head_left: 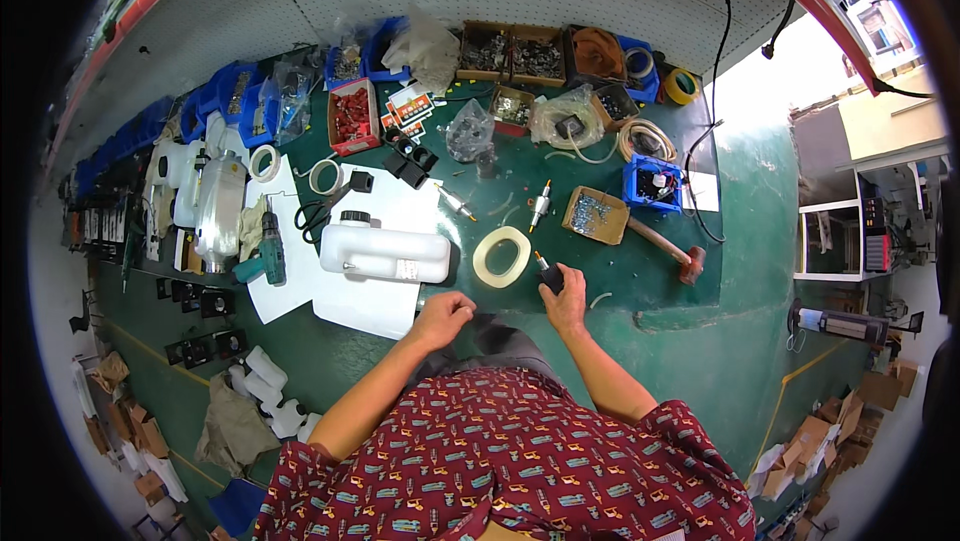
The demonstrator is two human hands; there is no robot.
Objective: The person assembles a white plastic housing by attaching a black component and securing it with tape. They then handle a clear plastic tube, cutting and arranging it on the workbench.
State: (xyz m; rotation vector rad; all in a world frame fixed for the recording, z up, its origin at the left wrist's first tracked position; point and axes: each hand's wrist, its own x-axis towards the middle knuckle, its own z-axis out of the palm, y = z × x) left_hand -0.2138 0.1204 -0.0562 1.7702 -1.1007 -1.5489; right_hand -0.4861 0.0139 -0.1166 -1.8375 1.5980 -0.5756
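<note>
My right hand (567, 303) is wrapped round a small black part (551, 279); a metal fitting with an orange tip sticks up from it. Close to the table's front edge, my left hand (440, 321) has its fingers curled together, and whatever they may hold is hidden. Between and beyond the hands lies a cream roll of tubing (502, 257). Two similar metal fittings rest on the green table, one fitting (540, 207) beyond my right hand and another fitting (456, 203) farther left. A white plastic bottle (385, 253) with a black cap lies on white paper, left of the roll.
A cardboard box of screws (596, 216), a hammer (670, 252) and a blue bin (653, 184) stand at the right. Scissors (318, 216) and a cordless drill (268, 251) lie left. Parts boxes (485, 51) line the back. White bottles (265, 381) are on the floor.
</note>
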